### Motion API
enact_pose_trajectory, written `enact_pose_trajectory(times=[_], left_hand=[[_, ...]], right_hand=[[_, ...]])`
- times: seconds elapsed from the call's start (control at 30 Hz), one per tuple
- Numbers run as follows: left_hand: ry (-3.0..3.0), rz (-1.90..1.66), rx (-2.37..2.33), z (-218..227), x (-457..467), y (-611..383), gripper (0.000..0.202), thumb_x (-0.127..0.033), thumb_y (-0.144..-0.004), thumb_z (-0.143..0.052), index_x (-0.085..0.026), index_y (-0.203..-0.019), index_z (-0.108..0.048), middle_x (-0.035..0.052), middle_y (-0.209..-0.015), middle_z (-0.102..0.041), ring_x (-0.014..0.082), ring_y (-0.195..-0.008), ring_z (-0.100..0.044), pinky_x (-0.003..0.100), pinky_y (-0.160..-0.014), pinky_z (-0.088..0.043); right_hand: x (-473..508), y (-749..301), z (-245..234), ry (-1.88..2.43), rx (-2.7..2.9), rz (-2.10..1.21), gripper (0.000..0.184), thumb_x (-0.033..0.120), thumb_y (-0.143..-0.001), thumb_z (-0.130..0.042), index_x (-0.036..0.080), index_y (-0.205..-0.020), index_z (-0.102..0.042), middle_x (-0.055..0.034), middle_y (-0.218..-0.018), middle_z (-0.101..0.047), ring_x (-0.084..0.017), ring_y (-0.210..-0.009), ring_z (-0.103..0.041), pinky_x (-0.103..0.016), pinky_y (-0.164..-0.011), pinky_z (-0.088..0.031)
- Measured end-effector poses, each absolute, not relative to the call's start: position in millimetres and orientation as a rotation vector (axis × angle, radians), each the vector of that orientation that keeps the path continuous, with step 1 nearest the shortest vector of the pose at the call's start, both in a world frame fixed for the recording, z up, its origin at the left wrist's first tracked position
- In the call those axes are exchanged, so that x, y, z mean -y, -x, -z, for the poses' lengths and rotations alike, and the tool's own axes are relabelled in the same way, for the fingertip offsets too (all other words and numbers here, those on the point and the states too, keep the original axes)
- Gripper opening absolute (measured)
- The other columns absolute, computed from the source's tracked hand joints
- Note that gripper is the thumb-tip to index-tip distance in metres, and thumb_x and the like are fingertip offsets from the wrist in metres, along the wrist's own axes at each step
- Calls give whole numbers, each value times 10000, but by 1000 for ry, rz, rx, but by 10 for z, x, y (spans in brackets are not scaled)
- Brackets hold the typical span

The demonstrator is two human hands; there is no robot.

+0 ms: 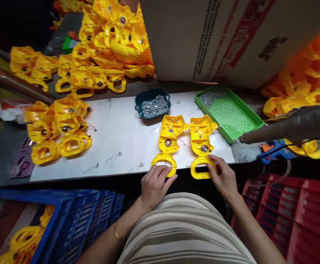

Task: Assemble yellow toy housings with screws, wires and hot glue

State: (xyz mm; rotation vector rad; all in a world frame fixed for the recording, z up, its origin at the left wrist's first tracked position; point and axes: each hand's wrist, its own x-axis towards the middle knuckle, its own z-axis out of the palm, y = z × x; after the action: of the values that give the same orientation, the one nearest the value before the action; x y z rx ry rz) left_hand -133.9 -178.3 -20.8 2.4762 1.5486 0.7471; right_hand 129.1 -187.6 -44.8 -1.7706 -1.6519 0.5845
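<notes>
Two yellow plastic shell halves lie side by side on the white sheet, hollow sides up, each with a ring-shaped handle toward me. My left hand (156,183) pinches the handle of the left shell half (171,130). On the other side, my right hand (224,175) grips the right edge of the handle on the right shell half (200,134). Both halves carry a round metal part, and thin wires run between them. Beyond them sit a dark teal tray (140,112) of small screws and a green perforated basket (238,113) with small metal pieces at its far end.
More yellow shells (57,123) lie on the left, with a large heap (113,47) behind. A cardboard box (204,40) stands at the back. A blue-orange tool (275,151) and dark pole (292,123) are right. Blue crate (80,212) and red crate (294,216) flank me.
</notes>
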Motion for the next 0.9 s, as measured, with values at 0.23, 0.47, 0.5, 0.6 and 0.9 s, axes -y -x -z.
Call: enact_pose_trajectory(times=[0.23, 0.47, 0.5, 0.6, 0.9], left_hand=[[-2530, -595, -1606, 120, 1466, 1013, 278, -439, -804, -734, -196, -932, -690, 36, -966, -714, 181, -835, -653, 261, -634, -457], [-2539, -770, -1569, -17, 1381, 878, 216, -379, -829, -719, -185, -924, -714, 69, -938, -678, 204, -854, -603, 278, -709, -482], [-2554, -765, -1544, -26, 1361, 842, 213, -372, -838, -708, -183, -935, -717, 80, -957, -674, 213, -871, -591, 291, -733, -488], [-2574, -732, -1473, -33, 1308, 736, 215, -364, -855, -684, -179, -958, -720, 101, -1015, -665, 233, -913, -567, 329, -778, -495], [-2333, -822, -1282, -55, 1039, 597, 186, -234, -917, -593, -171, -1066, -685, 75, -974, -665, 184, -908, -610, 309, -817, -509]], right_hand=[[1741, -1344, 268, 1741, 1534, -372, 260, 341, -895, -576, 202, -1094, -669, -65, -1009, -577, -31, -454, -400, -229, -471, -421], [1360, -1172, 90, 1903, 1720, -246, 288, 424, -853, -620, 225, -1047, -696, -63, -956, -568, -150, -742, -590, -242, -530, -400], [1318, -1148, 79, 1946, 1769, -261, 290, 434, -847, -622, 230, -1038, -698, -63, -962, -570, -161, -754, -593, -243, -514, -375], [1223, -1136, 67, 1998, 1860, -364, 226, 404, -855, -599, 231, -946, -712, -54, -959, -586, -160, -736, -585, -249, -504, -332], [965, -1420, 4, 1493, 1328, -1046, 231, 393, -804, -628, 163, -810, -658, -30, -795, -635, -126, -675, -562, -258, -612, -450]])
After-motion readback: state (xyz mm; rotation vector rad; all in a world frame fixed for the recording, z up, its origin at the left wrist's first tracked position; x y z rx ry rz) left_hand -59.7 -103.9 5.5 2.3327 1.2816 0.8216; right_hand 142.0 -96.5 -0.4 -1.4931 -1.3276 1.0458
